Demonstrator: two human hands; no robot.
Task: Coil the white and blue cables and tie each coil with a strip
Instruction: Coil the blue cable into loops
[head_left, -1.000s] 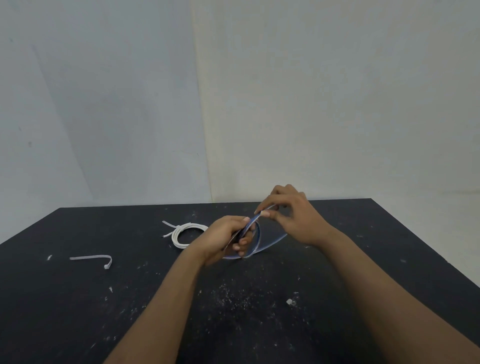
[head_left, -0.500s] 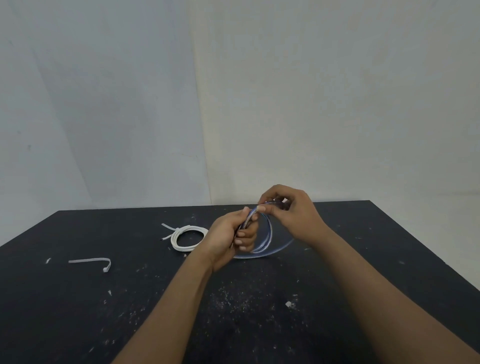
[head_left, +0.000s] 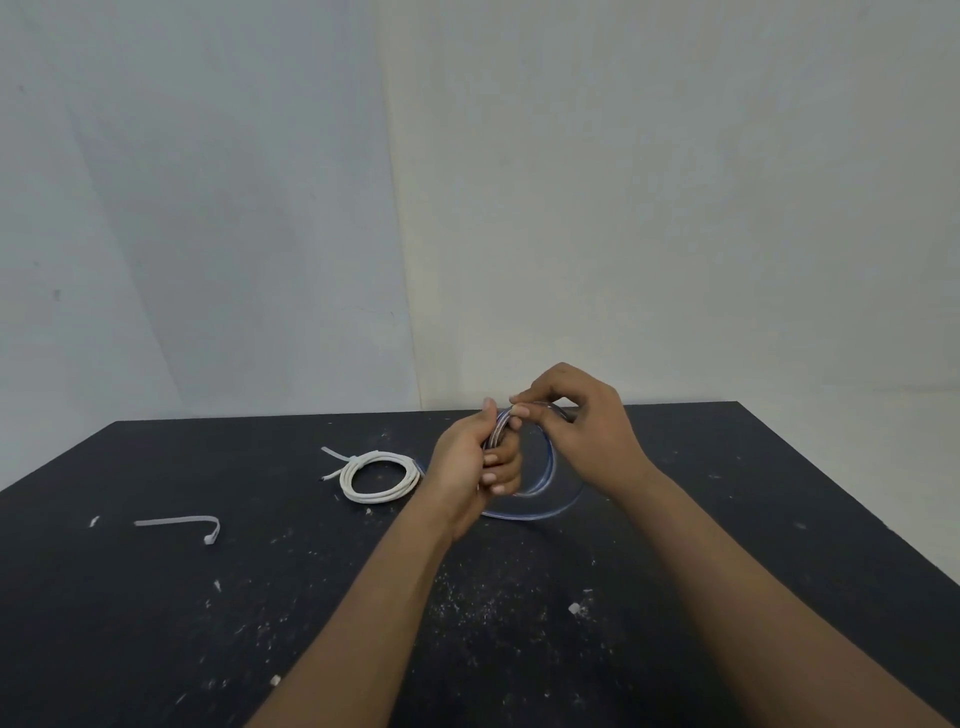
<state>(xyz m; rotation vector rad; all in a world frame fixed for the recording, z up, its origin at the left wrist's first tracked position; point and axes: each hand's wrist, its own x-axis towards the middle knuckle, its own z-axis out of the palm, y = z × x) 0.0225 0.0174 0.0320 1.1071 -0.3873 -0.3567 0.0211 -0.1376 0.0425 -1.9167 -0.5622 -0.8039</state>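
The left hand (head_left: 470, 462) had its fingers curled round the gathered loops of the blue cable (head_left: 524, 514), thumb raised along the top of the bundle. The right hand (head_left: 582, 431), just beside it, pinched a strand of the same cable between thumb and forefinger at the top of the coil. The loops stood roughly upright between the two hands, and the widest arc swept down toward the black table (head_left: 156, 623); whether it touched the surface could not be told. Just left of the left hand, the white cable (head_left: 382, 499) lay flat as a coil, a white strip (head_left: 336, 456) tied round its far left side. A second strip (head_left: 176, 521), loose and bent at one end, lay well apart to the left.
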